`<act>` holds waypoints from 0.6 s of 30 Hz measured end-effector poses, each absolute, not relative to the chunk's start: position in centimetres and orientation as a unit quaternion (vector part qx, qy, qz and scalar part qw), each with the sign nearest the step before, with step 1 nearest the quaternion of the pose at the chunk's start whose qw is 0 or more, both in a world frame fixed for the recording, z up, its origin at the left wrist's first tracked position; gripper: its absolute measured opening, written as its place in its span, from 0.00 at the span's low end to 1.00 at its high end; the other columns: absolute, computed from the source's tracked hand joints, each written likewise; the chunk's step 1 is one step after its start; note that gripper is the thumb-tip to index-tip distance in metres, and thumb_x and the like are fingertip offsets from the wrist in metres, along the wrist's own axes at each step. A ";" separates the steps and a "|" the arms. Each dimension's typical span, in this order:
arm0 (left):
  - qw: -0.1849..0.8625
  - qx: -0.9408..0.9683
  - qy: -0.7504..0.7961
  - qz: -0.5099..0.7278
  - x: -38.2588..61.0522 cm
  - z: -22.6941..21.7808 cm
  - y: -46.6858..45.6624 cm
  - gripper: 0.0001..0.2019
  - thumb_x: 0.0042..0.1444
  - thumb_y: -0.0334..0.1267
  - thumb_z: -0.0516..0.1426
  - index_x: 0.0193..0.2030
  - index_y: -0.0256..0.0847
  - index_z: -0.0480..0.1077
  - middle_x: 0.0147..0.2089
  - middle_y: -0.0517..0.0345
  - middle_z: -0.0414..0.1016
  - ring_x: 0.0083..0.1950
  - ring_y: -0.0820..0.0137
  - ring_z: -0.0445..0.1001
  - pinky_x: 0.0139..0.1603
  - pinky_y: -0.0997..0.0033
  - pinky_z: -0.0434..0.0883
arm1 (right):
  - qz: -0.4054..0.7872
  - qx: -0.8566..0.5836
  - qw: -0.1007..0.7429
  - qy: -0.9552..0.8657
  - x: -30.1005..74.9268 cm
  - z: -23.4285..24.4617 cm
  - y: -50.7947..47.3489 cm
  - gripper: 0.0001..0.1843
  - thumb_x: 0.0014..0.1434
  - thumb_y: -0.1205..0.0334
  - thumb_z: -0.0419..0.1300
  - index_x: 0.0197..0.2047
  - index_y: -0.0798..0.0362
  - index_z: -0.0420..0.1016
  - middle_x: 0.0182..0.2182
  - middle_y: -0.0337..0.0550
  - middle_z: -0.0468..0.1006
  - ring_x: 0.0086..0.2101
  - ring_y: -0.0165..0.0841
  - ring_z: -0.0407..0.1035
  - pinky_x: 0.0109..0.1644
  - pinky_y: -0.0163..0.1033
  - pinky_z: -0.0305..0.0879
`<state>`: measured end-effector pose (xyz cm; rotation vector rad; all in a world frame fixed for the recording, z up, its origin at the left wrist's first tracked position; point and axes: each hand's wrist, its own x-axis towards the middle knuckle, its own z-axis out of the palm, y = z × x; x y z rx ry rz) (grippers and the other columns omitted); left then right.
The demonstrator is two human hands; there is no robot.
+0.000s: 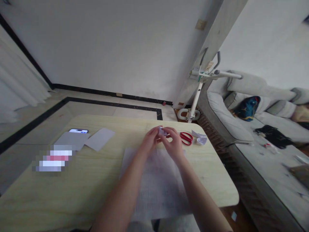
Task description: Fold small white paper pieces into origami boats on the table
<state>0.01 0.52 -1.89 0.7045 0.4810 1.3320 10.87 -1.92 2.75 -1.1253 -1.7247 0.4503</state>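
Both my hands meet above the far middle of the wooden table (96,174), around a small folded piece of white paper (162,131). My left hand (151,138) grips its left side, and my right hand (174,141) pinches it from the right. The fingers cover part of the paper, so its full shape is hidden. Below my forearms lies a large pale sheet (161,183) with faint marks. Just right of my right hand are scissors with red handles (186,138); their blades are not visible. Beyond them rest white paper scraps (201,140).
At the table's left lie white sheets (100,139), a phone (78,131) with its screen lit, and a blurred-out item (54,159). A grey sofa (256,161) runs along the right. White exercise equipment (196,100) stands past the table's far right corner.
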 end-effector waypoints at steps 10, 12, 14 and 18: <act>0.694 0.218 0.262 0.634 -1.0 -1.3 1.0 0.17 0.53 0.51 0.56 0.41 0.38 0.69 0.41 0.52 0.74 0.35 0.73 0.72 0.33 0.74 0.67 | 0.257 -0.516 0.612 -0.541 8.8 2.8 -0.6 0.10 0.53 0.57 0.59 0.33 0.54 0.75 0.33 0.44 0.76 0.34 0.32 0.70 0.35 0.38 0.68; 0.699 0.205 0.267 0.631 -1.2 -1.3 1.1 0.18 0.53 0.51 0.56 0.43 0.38 0.68 0.41 0.51 0.74 0.31 0.75 0.71 0.30 0.76 0.66 | 0.267 -0.519 0.629 -0.513 9.0 2.6 -0.2 0.11 0.53 0.55 0.59 0.34 0.54 0.75 0.31 0.43 0.76 0.32 0.32 0.70 0.36 0.38 0.68; 0.699 0.205 0.267 0.631 -1.2 -1.3 1.2 0.19 0.53 0.50 0.56 0.47 0.40 0.67 0.40 0.51 0.75 0.29 0.76 0.70 0.28 0.77 0.65 | 0.267 -0.514 0.639 -0.507 9.1 2.3 0.0 0.11 0.52 0.56 0.60 0.34 0.55 0.75 0.31 0.43 0.76 0.32 0.32 0.70 0.35 0.38 0.68; 0.700 0.191 0.276 0.631 -1.2 -1.4 1.5 0.23 0.53 0.49 0.57 0.54 0.43 0.62 0.37 0.54 0.75 0.24 0.77 0.69 0.24 0.79 0.64 | 0.298 -0.499 0.647 -0.493 9.1 1.2 0.2 0.10 0.51 0.57 0.61 0.33 0.55 0.75 0.30 0.43 0.77 0.31 0.32 0.71 0.33 0.38 0.69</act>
